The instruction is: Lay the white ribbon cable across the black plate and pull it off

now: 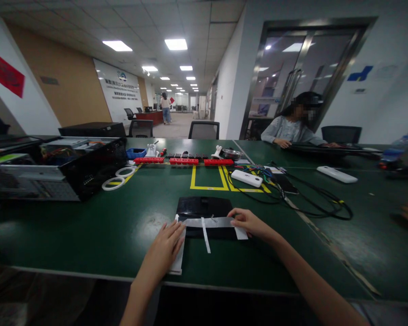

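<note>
A glossy black panel (204, 206), perhaps a stand base, lies on the green table in front of me. Across it runs a silver-grey strip (221, 222), its right end pinched between the thumb and fingers of my right hand (248, 222). My left hand (166, 246) rests with fingers stretched out over a long white strip (177, 266) by the panel's left edge. A thin white strip (206, 235) hangs down from the middle of the silver-grey strip. Below my right fingers sits a small white piece (241, 233). My left hand partly hides the strips' left ends.
An opened black computer case (88, 167) stands at left, beside white rings (113, 183). Red trays (184, 161) line the far side near a blue bin (136, 153). A white power bank (246, 178) and black cables (313, 199) lie right. A co-worker (289, 127) sits opposite.
</note>
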Available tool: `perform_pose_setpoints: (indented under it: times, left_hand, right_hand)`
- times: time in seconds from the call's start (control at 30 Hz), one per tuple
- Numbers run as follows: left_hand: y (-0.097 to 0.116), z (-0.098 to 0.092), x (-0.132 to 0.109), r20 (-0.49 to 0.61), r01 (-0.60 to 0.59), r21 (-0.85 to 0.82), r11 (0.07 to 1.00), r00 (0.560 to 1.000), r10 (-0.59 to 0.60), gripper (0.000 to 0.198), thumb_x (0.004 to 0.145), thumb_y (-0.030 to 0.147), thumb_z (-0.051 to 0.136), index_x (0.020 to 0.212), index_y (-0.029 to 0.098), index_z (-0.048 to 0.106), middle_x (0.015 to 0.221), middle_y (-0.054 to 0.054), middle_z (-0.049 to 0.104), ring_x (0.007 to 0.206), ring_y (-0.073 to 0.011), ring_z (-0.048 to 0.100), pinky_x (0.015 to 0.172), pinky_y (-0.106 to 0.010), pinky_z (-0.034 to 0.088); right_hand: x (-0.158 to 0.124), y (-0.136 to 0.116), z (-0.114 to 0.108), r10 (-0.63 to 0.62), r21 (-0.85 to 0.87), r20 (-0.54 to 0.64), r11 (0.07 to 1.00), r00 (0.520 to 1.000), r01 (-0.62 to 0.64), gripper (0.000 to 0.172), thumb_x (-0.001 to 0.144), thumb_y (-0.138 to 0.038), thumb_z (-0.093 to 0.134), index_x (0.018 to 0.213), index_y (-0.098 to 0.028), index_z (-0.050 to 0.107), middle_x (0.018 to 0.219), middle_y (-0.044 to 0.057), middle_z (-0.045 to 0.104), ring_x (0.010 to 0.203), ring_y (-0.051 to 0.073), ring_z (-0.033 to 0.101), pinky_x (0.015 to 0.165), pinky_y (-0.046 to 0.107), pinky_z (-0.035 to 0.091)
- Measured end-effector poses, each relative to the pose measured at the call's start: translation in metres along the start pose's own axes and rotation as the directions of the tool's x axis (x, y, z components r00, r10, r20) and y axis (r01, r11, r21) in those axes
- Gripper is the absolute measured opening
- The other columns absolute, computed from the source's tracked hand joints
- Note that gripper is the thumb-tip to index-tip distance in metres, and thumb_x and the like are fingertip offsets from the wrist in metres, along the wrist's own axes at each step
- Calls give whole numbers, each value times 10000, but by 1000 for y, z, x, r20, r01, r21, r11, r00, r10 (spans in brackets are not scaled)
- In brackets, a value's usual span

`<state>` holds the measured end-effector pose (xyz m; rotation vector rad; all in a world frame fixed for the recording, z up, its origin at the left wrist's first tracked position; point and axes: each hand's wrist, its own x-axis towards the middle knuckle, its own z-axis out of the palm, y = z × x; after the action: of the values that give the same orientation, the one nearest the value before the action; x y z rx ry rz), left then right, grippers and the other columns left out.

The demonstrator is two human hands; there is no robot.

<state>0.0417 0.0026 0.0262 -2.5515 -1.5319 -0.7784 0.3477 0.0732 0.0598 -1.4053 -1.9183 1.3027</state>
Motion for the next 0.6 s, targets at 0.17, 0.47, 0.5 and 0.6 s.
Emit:
perform_pose_setpoints:
  times: [0.17, 0.47, 0.5, 0.6]
  left_hand:
    - [31, 11, 13, 67, -65, 33, 997, 996, 63, 421, 891, 331, 467, 1292, 201, 460, 1335, -113, 489, 1246, -275, 418, 1008, -476, 357]
    - [41, 23, 21, 135, -47, 70, 996, 990, 38, 531, 858, 438, 498, 1340, 236, 401, 1367, -128, 443, 1265, -356, 360, 971, -530, 357]
    - [42, 23, 21, 133, -46, 79, 996, 990, 35, 535, 853, 448, 502, 1335, 236, 410, 1361, -126, 451, 1262, -362, 361, 968, -537, 356]
    - [46, 26, 22, 120, -34, 124, 992, 993, 19, 548, 831, 472, 522, 1315, 228, 441, 1344, -122, 471, 1247, -381, 371, 965, -558, 346]
  right_hand:
    - [2, 4, 0, -27, -24, -19, 999, 999, 26, 314, 753, -360, 558, 987, -155, 510, 591, -71, 459, 391, 43, 394, 309, 159, 308]
    - [5, 5, 1, -36, -56, -30, 998, 999, 34, 311, 757, -362, 541, 982, -150, 508, 567, -75, 433, 398, 47, 389, 309, 154, 294]
    - [5, 5, 1, -33, -60, -33, 998, 999, 31, 309, 757, -358, 541, 983, -149, 507, 567, -74, 434, 398, 47, 388, 308, 153, 288]
    - [6, 7, 1, -34, -73, -36, 997, 999, 31, 297, 756, -334, 543, 983, -145, 509, 568, -71, 431, 406, 50, 389, 306, 152, 278]
